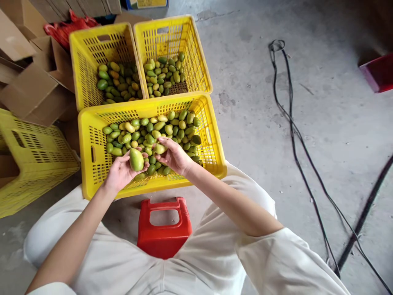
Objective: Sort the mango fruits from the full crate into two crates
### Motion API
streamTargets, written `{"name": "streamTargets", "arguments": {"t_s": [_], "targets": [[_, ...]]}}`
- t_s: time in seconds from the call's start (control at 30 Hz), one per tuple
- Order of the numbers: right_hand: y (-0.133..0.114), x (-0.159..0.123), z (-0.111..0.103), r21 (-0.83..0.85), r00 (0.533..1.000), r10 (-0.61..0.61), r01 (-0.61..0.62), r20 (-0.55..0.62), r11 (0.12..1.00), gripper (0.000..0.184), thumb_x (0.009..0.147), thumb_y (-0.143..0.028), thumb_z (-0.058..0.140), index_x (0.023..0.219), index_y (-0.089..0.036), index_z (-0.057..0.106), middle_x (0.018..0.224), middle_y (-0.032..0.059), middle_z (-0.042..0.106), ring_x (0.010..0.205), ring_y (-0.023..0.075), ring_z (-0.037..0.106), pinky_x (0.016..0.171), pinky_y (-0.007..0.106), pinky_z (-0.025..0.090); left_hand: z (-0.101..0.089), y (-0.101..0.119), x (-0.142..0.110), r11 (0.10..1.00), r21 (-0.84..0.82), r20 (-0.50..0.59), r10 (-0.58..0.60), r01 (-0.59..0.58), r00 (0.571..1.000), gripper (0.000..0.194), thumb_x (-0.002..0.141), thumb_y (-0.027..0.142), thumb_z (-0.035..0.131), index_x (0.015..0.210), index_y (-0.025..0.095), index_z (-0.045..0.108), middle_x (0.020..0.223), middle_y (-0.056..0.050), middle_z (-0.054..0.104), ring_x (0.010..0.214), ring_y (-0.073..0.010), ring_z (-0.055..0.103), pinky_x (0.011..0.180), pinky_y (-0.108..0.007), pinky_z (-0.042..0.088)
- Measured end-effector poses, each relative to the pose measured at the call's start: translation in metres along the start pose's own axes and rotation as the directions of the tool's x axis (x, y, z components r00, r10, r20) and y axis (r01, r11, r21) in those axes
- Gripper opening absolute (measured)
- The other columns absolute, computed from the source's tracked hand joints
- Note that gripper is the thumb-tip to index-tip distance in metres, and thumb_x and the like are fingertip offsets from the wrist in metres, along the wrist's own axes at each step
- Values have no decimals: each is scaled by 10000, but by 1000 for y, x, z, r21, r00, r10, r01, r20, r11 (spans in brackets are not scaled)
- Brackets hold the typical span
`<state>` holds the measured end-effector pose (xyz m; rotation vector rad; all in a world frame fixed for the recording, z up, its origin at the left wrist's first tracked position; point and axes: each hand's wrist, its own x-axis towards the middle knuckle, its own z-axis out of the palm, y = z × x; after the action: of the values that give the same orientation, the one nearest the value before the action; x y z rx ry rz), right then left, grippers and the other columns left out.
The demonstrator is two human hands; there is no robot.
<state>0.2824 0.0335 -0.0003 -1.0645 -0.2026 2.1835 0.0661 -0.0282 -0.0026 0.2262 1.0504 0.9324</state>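
Note:
My left hand holds a green mango just above the near yellow crate, its fingers curled round the fruit. My right hand reaches into the same crate and closes on another green mango on top of the pile. The crate is filled with several green and yellowish mangoes. Both forearms stretch forward from my lap.
Two more yellow crates with mangoes stand behind the near one. An overturned yellow crate and cardboard boxes lie left. A red stool sits between my knees. Black cables run across the concrete floor at right.

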Motion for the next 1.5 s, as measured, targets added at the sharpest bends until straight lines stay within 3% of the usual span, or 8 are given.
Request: {"name": "streamTargets", "arguments": {"t_s": [0.13, 0.27, 0.5, 0.63, 0.87, 1.1, 1.3, 1.5], "targets": [[-1, 0, 0, -60, 999, -8, 10, 34, 998, 536, 940, -583, 941, 893, -247, 526, 751, -39, 642, 489, 48, 383, 428, 179, 216, -5, -2, 1, 999, 46, 75, 5, -9, 997, 381, 836, 360, 883, 1157, 209, 742, 1138, -117, 834, 1192, -379, 826, 1014, -555, 715], [-1, 0, -2, -74, 983, 135, -126, 126, 989, 627, 1001, -747, 815, 820, -232, 506, 673, -49, 566, 478, 36, 321, 416, 157, 188, -8, -6, 1, 996, 84, 132, 29, -41, 991, 501, 761, 355, 1050, 1105, 223, 710, 1050, -66, 785, 1140, -332, 825, 945, -447, 714], [4, 1, -2, -36, 996, 49, -46, 71, 998, 347, 1019, -449, 881, 918, -221, 639, 823, -2, 687, 641, 119, 612, 465, 179, 373, -6, -12, 4, 994, 64, 161, 77, -88, 984, 714, 645, 634, 1126, 997, 236, 648, 946, -18, 634, 854, -190, 694, 634, -255, 571], [0, -3, 0, -47, 998, 47, -45, 47, 998, 125, 1009, -323, 821, 1024, -220, 752, 916, 6, 714, 711, 130, 616, 514, 197, 420, -1, -11, 5, 997, 71, 166, 29, -42, 986, 757, 639, 812, 1043, 894, 244, 613, 841, 10, 583, 672, -152, 598, 485, -229, 461], [4, -1, 1, 29, 997, 31, -29, -64, 999, 347, 841, -80, 722, 1145, -243, 686, 938, -14, 731, 764, 147, 666, 680, 238, 555, 4, -1, 4, 999, 31, 147, -35, 31, 989, 403, 863, 531, 920, 966, 199, 717, 893, -55, 720, 596, -173, 634, 420, -240, 406], [9, 6, -7, -28, 995, -78, 77, -60, 997, 332, 853, -243, 945, 1002, -240, 649, 922, 0, 743, 724, 133, 636, 628, 246, 530, 7, -3, 1, 999, 45, 79, 2, -6, 997, 275, 857, 294, 843, 1102, 175, 802, 992, -117, 779, 784, -231, 719, 577, -292, 516], [3, 3, -6, -45, 987, -155, 153, -38, 987, 390, 817, -242, 959, 1146, -243, 749, 917, -38, 682, 720, 96, 541, 569, 213, 432, 0, -8, 8, 988, 93, -4, 122, -121, 993, 527, 758, 395, 1061, 1198, 190, 856, 997, -77, 801, 780, -173, 708, 598, -243, 513], [5, 1, -7, -67, 993, -98, 94, -60, 993, 291, 946, -457, 897, 1038, -247, 717, 837, -44, 545, 655, 103, 413, 526, 225, 300, -9, -14, 16, 976, -2, -171, 215, -218, 962, 553, 606, 504, 1159, 895, 199, 800, 892, -47, 811, 749, -138, 685, 613, -200, 545]]}}
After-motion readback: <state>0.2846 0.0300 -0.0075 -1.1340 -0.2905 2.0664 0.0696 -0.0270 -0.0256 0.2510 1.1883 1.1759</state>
